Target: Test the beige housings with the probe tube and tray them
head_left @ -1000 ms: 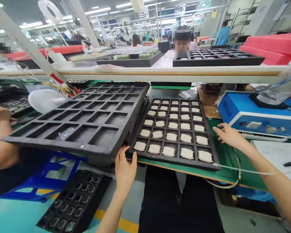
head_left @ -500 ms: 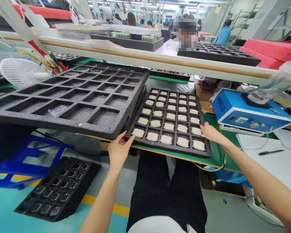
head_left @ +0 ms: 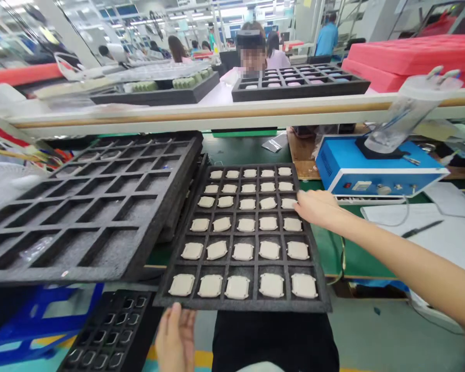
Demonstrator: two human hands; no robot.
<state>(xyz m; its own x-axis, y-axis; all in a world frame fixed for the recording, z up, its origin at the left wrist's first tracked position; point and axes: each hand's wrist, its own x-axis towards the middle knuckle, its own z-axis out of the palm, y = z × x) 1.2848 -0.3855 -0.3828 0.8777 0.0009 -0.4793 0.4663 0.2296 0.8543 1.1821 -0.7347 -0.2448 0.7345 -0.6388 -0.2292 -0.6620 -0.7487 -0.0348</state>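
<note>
The right hand [head_left: 316,205] is gripping the black tray [head_left: 251,305], overhanging the table [head_left: 327,253]; whether the left hand [head_left: 176,333] is gripping, I can't tell. Pale pieces [head_left: 243,251] are filling every compartment.

A factory assembly floor is suggested by matching pale pieces [head_left: 246,225] set in a black compartmented tray [head_left: 244,306], a blue control box [head_left: 380,173] at a green bench [head_left: 359,253], and people [head_left: 327,40] seen beyond.

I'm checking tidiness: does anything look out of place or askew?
Yes: clear plastic lies in the front row of the large left tray, perhaps stray wrapping. In the middle tray, one pale piece, second from left in the second row from front, sits turned, unlike those beside it.
</note>
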